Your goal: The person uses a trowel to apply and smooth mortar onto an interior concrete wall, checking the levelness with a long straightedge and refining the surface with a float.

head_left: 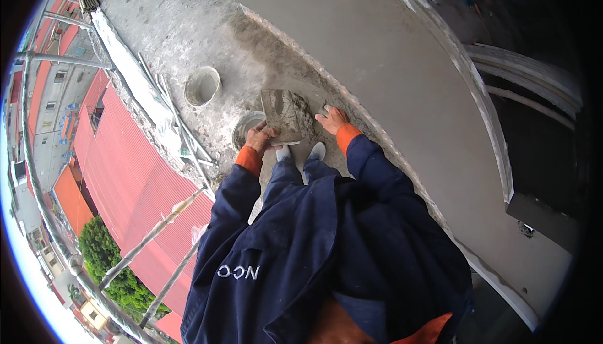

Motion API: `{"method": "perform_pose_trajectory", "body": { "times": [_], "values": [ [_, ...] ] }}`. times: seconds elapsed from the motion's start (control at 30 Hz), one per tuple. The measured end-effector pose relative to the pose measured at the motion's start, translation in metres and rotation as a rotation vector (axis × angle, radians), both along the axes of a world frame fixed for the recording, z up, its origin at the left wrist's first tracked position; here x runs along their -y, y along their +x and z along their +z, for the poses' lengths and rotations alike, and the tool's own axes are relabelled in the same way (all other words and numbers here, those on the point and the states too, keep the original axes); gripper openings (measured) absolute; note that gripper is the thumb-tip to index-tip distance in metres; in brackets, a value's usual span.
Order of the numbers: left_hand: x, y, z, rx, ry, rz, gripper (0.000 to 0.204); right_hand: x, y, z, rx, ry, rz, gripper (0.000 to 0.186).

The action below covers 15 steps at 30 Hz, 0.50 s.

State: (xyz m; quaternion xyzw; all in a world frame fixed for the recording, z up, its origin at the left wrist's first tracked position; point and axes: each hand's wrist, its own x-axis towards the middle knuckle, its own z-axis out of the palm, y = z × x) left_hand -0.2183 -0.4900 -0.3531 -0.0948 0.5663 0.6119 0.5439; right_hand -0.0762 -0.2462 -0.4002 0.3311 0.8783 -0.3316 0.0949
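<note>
My left hand [258,136] grips the near edge of a flat, mortar-smeared board [276,102], which carries a lumpy heap of grey wet mortar [300,113] along its right part. My right hand [334,120] is just right of the board, fingers curled round something thin that I cannot make out, near the base of the plastered wall. A round bucket [240,129] sits behind my left hand, partly covered by it and the board. Farther left, a second pale bucket [217,89] with grey residue stands on the rough concrete. My shoes show just below the board.
The smooth grey wall [377,61] runs along my right, with a dark opening beyond. At my left, pipes and poles [188,143] lie along the ledge [116,42]; scaffold tubes [144,237] cross above a drop to red roofs [125,143], trees and buildings.
</note>
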Motion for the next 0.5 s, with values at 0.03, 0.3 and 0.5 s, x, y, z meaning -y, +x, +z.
{"method": "perform_pose_trajectory", "body": {
  "times": [0.03, 0.3, 0.5],
  "values": [
    [0.000, -0.001, 0.008, -0.023, 0.003, -0.001, 0.064, -0.001, 0.001, 0.008, -0.030, 0.004, -0.033, 0.069],
    [-0.025, 0.008, 0.090, -0.158, 0.319, -0.106, 0.057, 0.037, -0.007, 0.120, -0.536, -0.539, -0.432, 0.079],
    [-0.054, 0.003, 0.127, 0.093, 0.710, 0.051, 0.051, 0.025, 0.013, 0.198, -0.767, -0.918, -0.352, 0.040]
  ]
}}
